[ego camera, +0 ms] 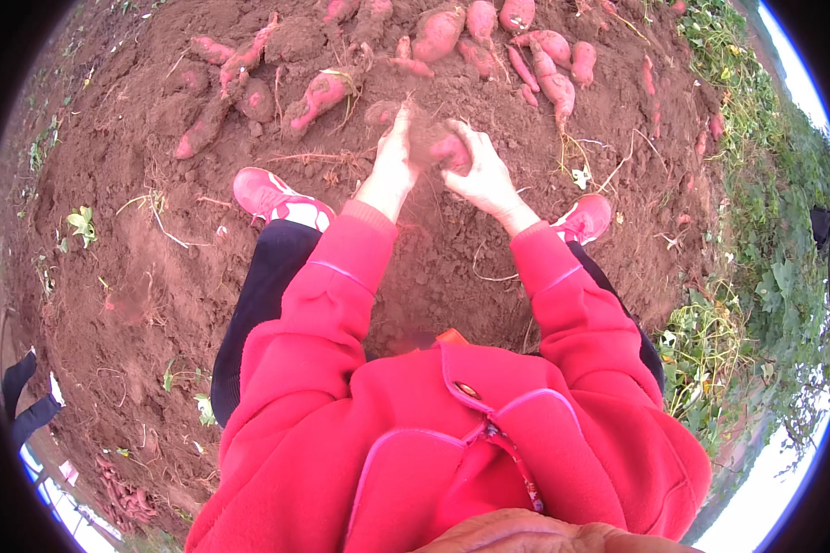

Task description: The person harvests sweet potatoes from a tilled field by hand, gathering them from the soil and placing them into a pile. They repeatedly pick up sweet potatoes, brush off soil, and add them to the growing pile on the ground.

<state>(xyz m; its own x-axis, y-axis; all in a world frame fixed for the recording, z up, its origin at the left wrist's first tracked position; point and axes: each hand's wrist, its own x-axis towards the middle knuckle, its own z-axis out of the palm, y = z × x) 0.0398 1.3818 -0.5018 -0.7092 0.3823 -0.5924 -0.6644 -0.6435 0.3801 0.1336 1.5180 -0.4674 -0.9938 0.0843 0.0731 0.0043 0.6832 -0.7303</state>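
Observation:
My right hand [483, 173] grips a pink-red sweet potato [451, 151], with fingers over its far side and the thumb on its near side. Brown soil [422, 131], blurred, lies between that root and my left hand [395, 159]. The left hand is held upright beside the soil, its fingers pointing away from me and partly hidden, so its grip is unclear. Just beyond its fingertips, a soil-covered sweet potato [380, 113] rests on the ground. Farther left lies another sweet potato [321, 97] with a stringy stem end.
More sweet potatoes [439, 34] lie scattered across the loose soil [449, 276] ahead. My pink shoes [266, 193] stand on either side of the hands. Green vines [754, 207] border the right. At far lower left are a person's dark-trousered legs [31, 401] and a sweet potato pile [128, 498].

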